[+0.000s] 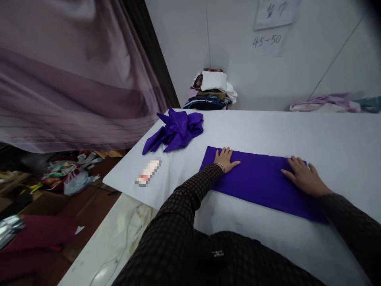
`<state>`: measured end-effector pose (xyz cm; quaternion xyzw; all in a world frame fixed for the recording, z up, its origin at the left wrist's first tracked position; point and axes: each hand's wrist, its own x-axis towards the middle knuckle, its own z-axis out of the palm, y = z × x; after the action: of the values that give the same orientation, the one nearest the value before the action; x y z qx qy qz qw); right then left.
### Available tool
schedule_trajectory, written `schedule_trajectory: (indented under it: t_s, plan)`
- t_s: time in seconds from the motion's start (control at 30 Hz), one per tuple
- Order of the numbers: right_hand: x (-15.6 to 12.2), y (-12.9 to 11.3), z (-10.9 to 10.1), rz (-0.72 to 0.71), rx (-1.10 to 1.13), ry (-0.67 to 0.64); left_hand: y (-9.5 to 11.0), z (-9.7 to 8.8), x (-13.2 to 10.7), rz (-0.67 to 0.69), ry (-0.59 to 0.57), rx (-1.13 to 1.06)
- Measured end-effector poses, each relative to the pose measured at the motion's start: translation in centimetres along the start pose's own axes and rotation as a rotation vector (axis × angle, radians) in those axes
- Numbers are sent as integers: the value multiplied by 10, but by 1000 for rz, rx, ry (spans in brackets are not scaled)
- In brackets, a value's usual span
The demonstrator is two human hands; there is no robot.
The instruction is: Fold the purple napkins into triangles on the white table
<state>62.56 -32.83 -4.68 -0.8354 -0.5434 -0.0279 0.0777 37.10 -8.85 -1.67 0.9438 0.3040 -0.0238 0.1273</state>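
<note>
A folded purple cloth lies flat as a long strip on the white table. My left hand rests palm down on its left end, fingers stretched out. My right hand lies flat on its right part, fingers spread. Both sleeves are dark and checked. Neither hand grips anything.
A crumpled purple cloth sits at the table's far left corner. A small blurred-out object lies near the left edge. A pile of clothes stands by the wall, and more fabric at the back right. A mauve curtain hangs left; clutter covers the floor.
</note>
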Motion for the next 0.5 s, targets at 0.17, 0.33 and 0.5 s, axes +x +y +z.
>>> schedule_trajectory:
  t_s: [0.17,0.33,0.5]
  plan:
    - [11,-21,5,-18,38,-89,-1,0,-1,-16,7,4]
    - [10,-7,9,15,-3,-62,-6,-1,-3,10,20,4]
    - [1,11,7,0,-32,-78,-17,-2,-6,-75,39,-5]
